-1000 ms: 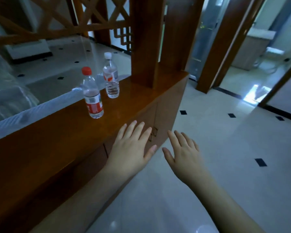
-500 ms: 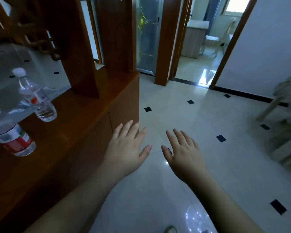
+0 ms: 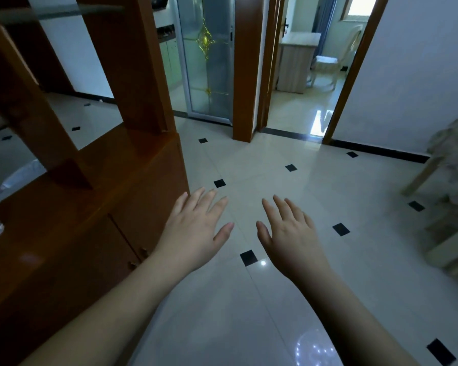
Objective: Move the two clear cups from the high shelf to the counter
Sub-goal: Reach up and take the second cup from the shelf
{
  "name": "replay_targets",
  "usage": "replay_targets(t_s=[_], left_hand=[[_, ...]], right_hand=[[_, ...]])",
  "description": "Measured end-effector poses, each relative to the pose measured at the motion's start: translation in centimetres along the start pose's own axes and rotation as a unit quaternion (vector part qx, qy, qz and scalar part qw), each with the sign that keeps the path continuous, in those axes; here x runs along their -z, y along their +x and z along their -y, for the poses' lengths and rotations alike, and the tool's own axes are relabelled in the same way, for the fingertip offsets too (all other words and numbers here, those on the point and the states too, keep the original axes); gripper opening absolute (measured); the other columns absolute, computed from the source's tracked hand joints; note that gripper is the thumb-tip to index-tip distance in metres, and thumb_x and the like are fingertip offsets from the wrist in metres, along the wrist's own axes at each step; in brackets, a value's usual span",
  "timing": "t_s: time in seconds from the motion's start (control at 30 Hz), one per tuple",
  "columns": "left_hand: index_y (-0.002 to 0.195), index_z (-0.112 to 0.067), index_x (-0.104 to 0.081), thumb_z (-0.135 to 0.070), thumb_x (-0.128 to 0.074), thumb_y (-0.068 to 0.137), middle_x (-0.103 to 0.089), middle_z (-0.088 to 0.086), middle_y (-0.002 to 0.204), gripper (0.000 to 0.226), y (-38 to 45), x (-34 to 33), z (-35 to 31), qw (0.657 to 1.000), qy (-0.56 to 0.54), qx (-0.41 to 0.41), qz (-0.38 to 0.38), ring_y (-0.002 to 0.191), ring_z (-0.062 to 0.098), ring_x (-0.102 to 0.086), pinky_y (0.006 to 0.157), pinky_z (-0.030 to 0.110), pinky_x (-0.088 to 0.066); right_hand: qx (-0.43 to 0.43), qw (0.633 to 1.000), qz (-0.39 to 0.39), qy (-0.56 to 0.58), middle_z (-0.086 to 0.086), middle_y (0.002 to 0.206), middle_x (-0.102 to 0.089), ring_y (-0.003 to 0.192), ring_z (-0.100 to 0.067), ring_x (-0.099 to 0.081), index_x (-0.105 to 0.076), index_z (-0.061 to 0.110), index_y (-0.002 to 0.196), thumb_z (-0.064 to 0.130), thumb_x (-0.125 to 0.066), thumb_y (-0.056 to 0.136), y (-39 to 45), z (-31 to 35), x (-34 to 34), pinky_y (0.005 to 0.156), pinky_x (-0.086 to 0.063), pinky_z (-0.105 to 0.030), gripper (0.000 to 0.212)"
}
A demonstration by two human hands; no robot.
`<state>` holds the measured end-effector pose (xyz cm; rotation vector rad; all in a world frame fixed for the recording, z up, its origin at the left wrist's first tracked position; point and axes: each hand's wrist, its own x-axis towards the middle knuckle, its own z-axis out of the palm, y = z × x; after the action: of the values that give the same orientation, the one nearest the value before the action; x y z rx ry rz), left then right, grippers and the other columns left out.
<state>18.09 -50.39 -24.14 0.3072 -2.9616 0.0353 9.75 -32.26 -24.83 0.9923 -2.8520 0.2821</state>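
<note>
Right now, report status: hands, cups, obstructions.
Left hand open, empty. Right hand open, empty. No cups in view. Counter to the left; nothing blocking the hands.

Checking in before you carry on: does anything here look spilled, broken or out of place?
Nothing stands out. Left hand and right hand are open and empty above the clean tiled floor; the wooden counter looks undamaged. No clear cups are visible.

- Floor [image 3: 288,143]: glossy pale tiles with small black diamond insets; light reflections noted.
- Wooden cabinet [image 3: 95,207], left: polished brown, upright posts rising from its top.
- Frosted glass door [image 3: 209,62], gold ornament, straight ahead.
- Open doorway [image 3: 315,75], brown frame; bright room, pale chair [image 3: 325,64] beyond.
- Plain white wall [image 3: 413,75], right; dark skirting.
</note>
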Motion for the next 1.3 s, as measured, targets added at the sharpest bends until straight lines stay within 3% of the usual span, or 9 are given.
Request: replay_targets(t_s=[0.5,0.93,1.3], left_hand=[[0.151,-0.030,-0.027,-0.062,-0.013,0.093,-0.029,0.000,0.161,0.068,11.6,1.2,2.8,0.999,-0.012,0.043,-0.017,0.148,0.021,-0.017,0.119,0.043,-0.009],[0.153,-0.030,-0.024,-0.060,-0.020,0.097,-0.024,0.000,0.163,0.064,22.9,3.9,13.8,0.994,-0.014,0.105,-0.038,0.150,0.020,-0.014,0.119,0.043,-0.010],[0.151,-0.030,-0.028,-0.062,-0.016,0.095,-0.032,0.000,0.160,0.066,31.4,7.2,19.5,0.987,0.038,0.125,-0.092,0.147,0.021,-0.021,0.118,0.043,-0.014]], right_hand=[[0.045,0.999,-0.015,-0.004,-0.007,0.153,-0.031,0.140,-0.027,-0.023,-0.027,0.021,0.146,0.049,-0.026,0.096,12.6,-3.2,1.1,0.111,-0.018,-0.040,0.058],[0.102,0.995,0.001,0.010,-0.003,0.158,-0.017,0.144,-0.024,-0.012,-0.014,0.027,0.149,0.053,-0.022,0.096,30.7,2.6,2.1,0.114,-0.011,-0.043,0.060],[0.187,0.981,-0.052,0.018,-0.001,0.157,-0.021,0.143,-0.023,-0.014,-0.016,0.027,0.148,0.054,-0.024,0.096,43.3,4.7,3.9,0.113,-0.012,-0.042,0.059]])
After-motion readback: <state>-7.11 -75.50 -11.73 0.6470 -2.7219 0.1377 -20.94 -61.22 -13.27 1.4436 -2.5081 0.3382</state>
